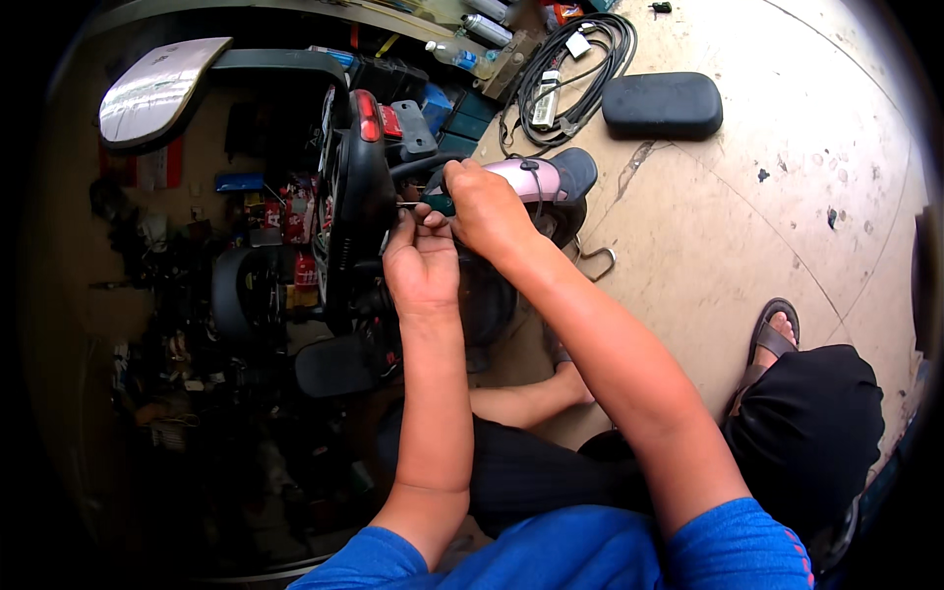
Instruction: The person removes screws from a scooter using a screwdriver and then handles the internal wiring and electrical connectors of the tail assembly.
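Right grip [487,208] is clasping green-handled screwdriver [439,204], pointing toward nine o'clock | left grip [423,267] is curling just below, hold unclear | steady straight pressure likely preventing slipping

One left hand [423,267], one right hand [490,209], one green-handled screwdriver [440,204], one red tail light [369,117], one black oblong pad [662,105], one black cable coil [623,56], one white power strip [546,100], one clear plastic bottle [458,57], two silver cans [487,29], one sandal [771,334]
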`<action>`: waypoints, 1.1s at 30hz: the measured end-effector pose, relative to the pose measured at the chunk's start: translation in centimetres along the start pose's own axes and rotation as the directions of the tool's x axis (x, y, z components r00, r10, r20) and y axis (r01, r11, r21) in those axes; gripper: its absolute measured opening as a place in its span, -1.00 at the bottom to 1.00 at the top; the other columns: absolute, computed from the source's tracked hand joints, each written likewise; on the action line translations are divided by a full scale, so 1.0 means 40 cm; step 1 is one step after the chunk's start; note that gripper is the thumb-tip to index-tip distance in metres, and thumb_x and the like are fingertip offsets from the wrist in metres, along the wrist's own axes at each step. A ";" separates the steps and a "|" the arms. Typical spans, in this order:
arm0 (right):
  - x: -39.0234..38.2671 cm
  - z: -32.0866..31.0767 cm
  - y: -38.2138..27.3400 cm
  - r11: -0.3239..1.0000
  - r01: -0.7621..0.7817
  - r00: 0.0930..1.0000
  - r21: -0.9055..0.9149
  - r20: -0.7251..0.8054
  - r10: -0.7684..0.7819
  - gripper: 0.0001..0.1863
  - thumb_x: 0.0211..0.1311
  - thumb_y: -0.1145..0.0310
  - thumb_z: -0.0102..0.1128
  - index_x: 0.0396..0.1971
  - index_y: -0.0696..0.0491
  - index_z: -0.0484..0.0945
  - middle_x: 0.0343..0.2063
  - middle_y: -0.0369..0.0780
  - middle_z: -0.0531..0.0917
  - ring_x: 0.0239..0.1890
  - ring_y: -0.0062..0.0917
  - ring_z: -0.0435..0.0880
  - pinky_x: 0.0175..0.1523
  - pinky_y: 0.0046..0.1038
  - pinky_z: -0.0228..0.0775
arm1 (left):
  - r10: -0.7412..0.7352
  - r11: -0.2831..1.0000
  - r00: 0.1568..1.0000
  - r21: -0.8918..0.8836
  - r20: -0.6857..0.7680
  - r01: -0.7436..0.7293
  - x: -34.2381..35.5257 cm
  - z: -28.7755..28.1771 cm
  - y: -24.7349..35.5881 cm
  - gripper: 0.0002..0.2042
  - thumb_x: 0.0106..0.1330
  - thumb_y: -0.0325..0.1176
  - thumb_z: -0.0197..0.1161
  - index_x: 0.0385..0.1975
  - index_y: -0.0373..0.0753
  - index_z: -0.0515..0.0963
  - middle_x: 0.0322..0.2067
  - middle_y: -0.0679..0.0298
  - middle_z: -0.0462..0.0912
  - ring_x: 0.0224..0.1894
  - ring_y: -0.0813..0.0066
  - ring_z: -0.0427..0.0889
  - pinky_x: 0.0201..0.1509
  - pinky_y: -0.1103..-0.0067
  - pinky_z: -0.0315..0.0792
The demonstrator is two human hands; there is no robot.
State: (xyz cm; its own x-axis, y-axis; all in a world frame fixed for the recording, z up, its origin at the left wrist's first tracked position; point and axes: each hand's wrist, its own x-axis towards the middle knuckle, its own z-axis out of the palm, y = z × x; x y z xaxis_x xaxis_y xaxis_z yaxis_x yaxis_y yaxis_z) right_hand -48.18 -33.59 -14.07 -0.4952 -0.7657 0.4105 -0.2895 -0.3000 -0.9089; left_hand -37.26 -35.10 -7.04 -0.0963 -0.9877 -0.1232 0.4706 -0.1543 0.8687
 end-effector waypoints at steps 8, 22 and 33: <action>-0.004 -0.016 0.008 0.999 0.010 0.999 0.043 0.048 -0.013 -0.75 0.01 0.60 0.28 -0.24 0.24 0.58 -0.26 0.10 0.68 -0.16 0.04 0.73 -0.05 -0.10 0.63 | 0.000 1.000 1.000 -0.004 0.008 0.000 0.001 -0.002 0.004 -0.79 0.61 -0.51 0.00 0.10 -0.38 0.48 0.14 0.05 0.60 -0.16 0.42 0.56 -0.14 0.55 0.50; -0.013 0.006 -0.002 0.994 -0.052 0.997 0.097 0.059 0.047 -0.72 0.03 0.64 0.26 -0.18 0.23 0.56 -0.18 0.12 0.65 -0.11 0.05 0.73 -0.01 -0.10 0.63 | -0.032 0.999 0.999 -0.001 0.038 0.032 0.019 -0.028 0.016 -0.77 0.63 -0.48 -0.01 0.15 -0.39 0.47 0.10 0.09 0.63 -0.17 0.43 0.55 -0.13 0.54 0.50; -0.022 0.022 0.017 0.996 0.008 0.999 0.088 0.044 -0.012 -0.85 0.07 0.65 0.24 -0.32 0.20 0.55 -0.27 0.08 0.64 -0.17 0.02 0.74 -0.09 -0.11 0.64 | -0.023 0.998 1.000 0.050 -0.009 0.023 0.000 -0.004 0.014 -0.76 0.62 -0.49 0.00 0.17 -0.37 0.47 0.14 0.10 0.61 -0.18 0.48 0.55 -0.14 0.57 0.48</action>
State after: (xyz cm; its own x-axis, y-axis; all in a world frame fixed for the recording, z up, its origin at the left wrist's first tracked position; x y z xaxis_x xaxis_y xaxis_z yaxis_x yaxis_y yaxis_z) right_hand -47.22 -33.64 -15.11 -0.4551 -0.7866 0.4173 -0.2203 -0.3547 -0.9087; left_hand -36.87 -35.20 -6.61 -0.0989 -0.9842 -0.1472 0.4236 -0.1755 0.8887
